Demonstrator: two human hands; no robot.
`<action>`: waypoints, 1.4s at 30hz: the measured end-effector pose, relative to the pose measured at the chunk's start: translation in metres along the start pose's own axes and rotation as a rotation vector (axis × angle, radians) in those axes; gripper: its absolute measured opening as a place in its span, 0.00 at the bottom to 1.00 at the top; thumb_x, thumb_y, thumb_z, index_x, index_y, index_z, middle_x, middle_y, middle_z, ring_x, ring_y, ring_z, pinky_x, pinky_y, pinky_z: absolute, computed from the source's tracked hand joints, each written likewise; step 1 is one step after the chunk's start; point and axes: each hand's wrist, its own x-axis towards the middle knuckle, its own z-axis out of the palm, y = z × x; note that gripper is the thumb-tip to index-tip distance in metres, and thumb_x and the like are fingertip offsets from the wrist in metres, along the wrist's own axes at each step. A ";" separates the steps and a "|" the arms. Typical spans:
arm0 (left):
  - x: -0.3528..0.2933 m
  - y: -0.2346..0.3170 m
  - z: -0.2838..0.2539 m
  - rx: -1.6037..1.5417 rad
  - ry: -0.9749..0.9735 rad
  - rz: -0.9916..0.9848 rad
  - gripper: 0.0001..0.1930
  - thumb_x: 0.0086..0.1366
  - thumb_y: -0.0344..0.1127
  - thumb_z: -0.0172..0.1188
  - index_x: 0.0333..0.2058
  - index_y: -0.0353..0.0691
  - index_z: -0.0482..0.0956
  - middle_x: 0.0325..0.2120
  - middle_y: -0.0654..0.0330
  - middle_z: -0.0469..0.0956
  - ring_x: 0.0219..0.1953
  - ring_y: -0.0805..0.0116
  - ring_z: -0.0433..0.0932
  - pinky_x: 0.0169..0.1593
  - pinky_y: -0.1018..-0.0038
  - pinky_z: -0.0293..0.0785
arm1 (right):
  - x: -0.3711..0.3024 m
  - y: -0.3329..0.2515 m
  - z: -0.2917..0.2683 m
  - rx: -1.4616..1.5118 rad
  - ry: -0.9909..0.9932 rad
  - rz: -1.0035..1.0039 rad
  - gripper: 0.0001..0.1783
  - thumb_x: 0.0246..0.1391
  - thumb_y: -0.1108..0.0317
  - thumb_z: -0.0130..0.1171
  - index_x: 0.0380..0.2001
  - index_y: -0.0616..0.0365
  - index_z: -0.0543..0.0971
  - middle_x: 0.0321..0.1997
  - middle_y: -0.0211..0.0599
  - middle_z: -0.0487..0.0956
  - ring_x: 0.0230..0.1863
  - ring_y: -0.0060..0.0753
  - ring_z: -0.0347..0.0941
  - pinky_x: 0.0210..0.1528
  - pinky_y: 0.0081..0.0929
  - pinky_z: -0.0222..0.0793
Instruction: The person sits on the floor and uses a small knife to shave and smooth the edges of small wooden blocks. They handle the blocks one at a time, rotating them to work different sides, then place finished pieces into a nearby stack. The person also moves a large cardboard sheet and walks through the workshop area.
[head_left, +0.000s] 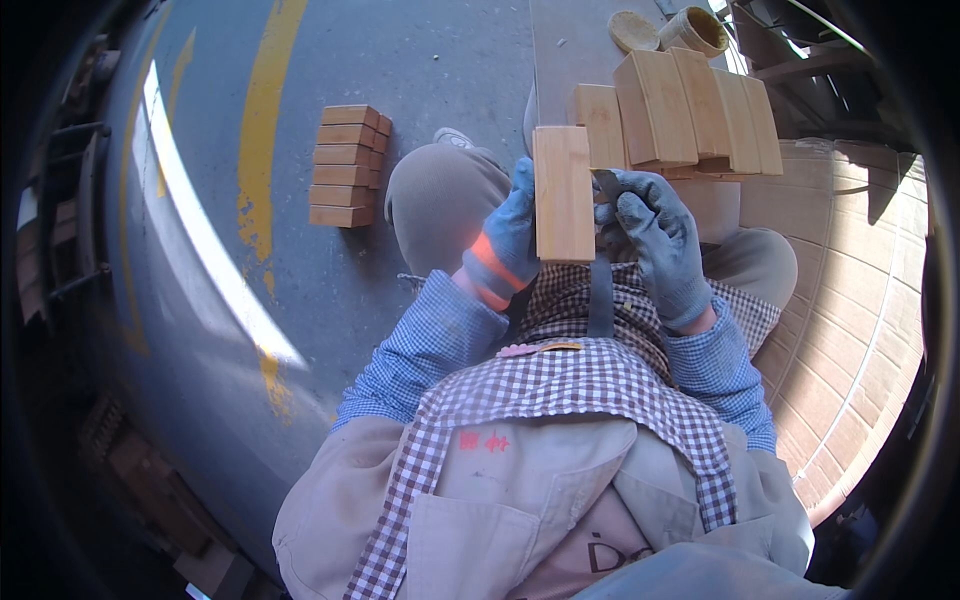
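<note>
My left hand [507,222], in a grey-blue glove with an orange band, is closed on the left side of a light wooden block [564,195]. The block stands upright in front of my lap, its broad smooth face toward me. At its right edge, my gloved right hand [655,235] pinches a thin, dark, flat strip [607,187] whose end meets or nearly meets the block. Whether this is a blade or an abrasive strip I cannot tell. Below the block hangs a dark band [600,300] over my checked apron; the right hand partly hides how the two relate.
Several larger wooden blocks [655,108] stand in a row at the upper right, beside a tipped round tub [694,32] and its lid [633,31]. Stacked blocks [343,168] rest on the grey floor to the left. Flattened cardboard [850,300] covers the right side.
</note>
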 end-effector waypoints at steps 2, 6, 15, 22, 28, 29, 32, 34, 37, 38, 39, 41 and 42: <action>-0.001 0.004 0.002 -0.067 0.059 -0.070 0.39 0.69 0.69 0.43 0.65 0.40 0.65 0.53 0.53 0.77 0.54 0.61 0.79 0.56 0.62 0.79 | -0.001 0.001 0.000 0.019 0.009 -0.004 0.17 0.69 0.65 0.55 0.55 0.62 0.75 0.42 0.32 0.81 0.45 0.21 0.78 0.48 0.19 0.77; -0.001 0.015 0.008 -0.369 -0.020 -0.154 0.43 0.66 0.72 0.45 0.65 0.40 0.65 0.55 0.52 0.75 0.56 0.60 0.77 0.58 0.61 0.76 | -0.004 0.002 -0.001 -0.016 0.015 0.029 0.17 0.69 0.64 0.56 0.55 0.61 0.75 0.42 0.32 0.81 0.44 0.21 0.78 0.48 0.19 0.76; -0.006 0.035 0.037 0.202 0.183 -0.067 0.42 0.57 0.42 0.71 0.64 0.38 0.58 0.54 0.57 0.72 0.54 0.62 0.75 0.56 0.66 0.75 | -0.015 0.007 -0.010 0.029 -0.011 0.091 0.18 0.71 0.60 0.52 0.55 0.61 0.75 0.43 0.33 0.81 0.46 0.24 0.78 0.51 0.23 0.76; -0.005 0.030 0.034 0.681 0.157 0.149 0.57 0.42 0.40 0.82 0.64 0.38 0.51 0.56 0.51 0.71 0.59 0.59 0.73 0.63 0.62 0.71 | -0.026 0.023 -0.015 0.229 -0.029 0.093 0.19 0.72 0.59 0.48 0.56 0.60 0.73 0.52 0.38 0.79 0.53 0.30 0.78 0.60 0.30 0.74; -0.008 0.029 0.031 0.674 0.126 0.175 0.57 0.41 0.40 0.83 0.64 0.39 0.52 0.56 0.52 0.71 0.59 0.58 0.73 0.63 0.61 0.71 | -0.028 0.023 -0.015 0.208 -0.033 0.089 0.19 0.73 0.59 0.46 0.56 0.61 0.73 0.52 0.37 0.79 0.52 0.29 0.77 0.60 0.29 0.74; -0.008 0.029 0.031 0.627 0.124 0.161 0.57 0.41 0.40 0.83 0.64 0.39 0.52 0.56 0.52 0.70 0.59 0.58 0.73 0.63 0.61 0.71 | -0.028 0.023 -0.015 0.203 -0.028 0.094 0.19 0.73 0.59 0.46 0.56 0.61 0.73 0.51 0.37 0.79 0.52 0.28 0.77 0.60 0.29 0.74; -0.008 0.028 0.031 0.631 0.120 0.183 0.56 0.41 0.40 0.83 0.64 0.40 0.52 0.56 0.52 0.71 0.58 0.58 0.74 0.63 0.61 0.71 | -0.028 0.022 -0.014 0.206 -0.039 0.073 0.19 0.73 0.59 0.46 0.56 0.61 0.74 0.50 0.36 0.79 0.51 0.28 0.77 0.58 0.28 0.74; -0.007 0.028 0.030 0.696 0.120 0.201 0.56 0.41 0.40 0.83 0.64 0.40 0.53 0.55 0.53 0.71 0.58 0.59 0.74 0.63 0.61 0.71 | -0.027 0.022 -0.013 0.173 -0.044 0.054 0.19 0.73 0.59 0.45 0.56 0.61 0.74 0.49 0.36 0.80 0.51 0.27 0.77 0.57 0.26 0.74; -0.007 0.028 0.028 0.709 0.110 0.224 0.55 0.41 0.40 0.83 0.63 0.40 0.54 0.55 0.53 0.71 0.57 0.60 0.74 0.62 0.61 0.71 | -0.028 0.023 -0.013 0.179 -0.040 0.046 0.19 0.74 0.59 0.44 0.56 0.60 0.74 0.49 0.35 0.80 0.50 0.26 0.78 0.56 0.25 0.74; -0.007 0.028 0.027 0.699 0.110 0.208 0.55 0.41 0.41 0.83 0.63 0.40 0.54 0.55 0.53 0.71 0.57 0.60 0.74 0.62 0.61 0.71 | -0.028 0.024 -0.013 0.194 -0.033 0.046 0.19 0.74 0.59 0.44 0.56 0.60 0.74 0.48 0.35 0.80 0.50 0.26 0.78 0.55 0.24 0.74; -0.007 0.028 0.026 0.726 0.108 0.218 0.55 0.40 0.41 0.83 0.63 0.40 0.54 0.55 0.53 0.71 0.57 0.60 0.74 0.62 0.61 0.71 | -0.028 0.025 -0.013 0.203 -0.040 0.046 0.19 0.74 0.60 0.44 0.56 0.60 0.74 0.48 0.34 0.80 0.49 0.26 0.78 0.55 0.24 0.74; -0.006 0.027 0.025 0.748 0.105 0.241 0.55 0.40 0.42 0.83 0.63 0.40 0.55 0.55 0.53 0.71 0.57 0.60 0.73 0.62 0.61 0.72 | -0.028 0.027 -0.014 0.232 -0.046 0.052 0.19 0.74 0.60 0.44 0.56 0.60 0.74 0.49 0.34 0.80 0.49 0.25 0.78 0.54 0.23 0.74; -0.006 0.026 0.024 0.744 0.105 0.253 0.56 0.39 0.42 0.83 0.63 0.40 0.55 0.55 0.53 0.71 0.57 0.61 0.73 0.61 0.61 0.72 | -0.028 0.027 -0.015 0.224 -0.047 0.048 0.18 0.74 0.60 0.44 0.56 0.60 0.74 0.48 0.34 0.80 0.48 0.25 0.78 0.54 0.23 0.74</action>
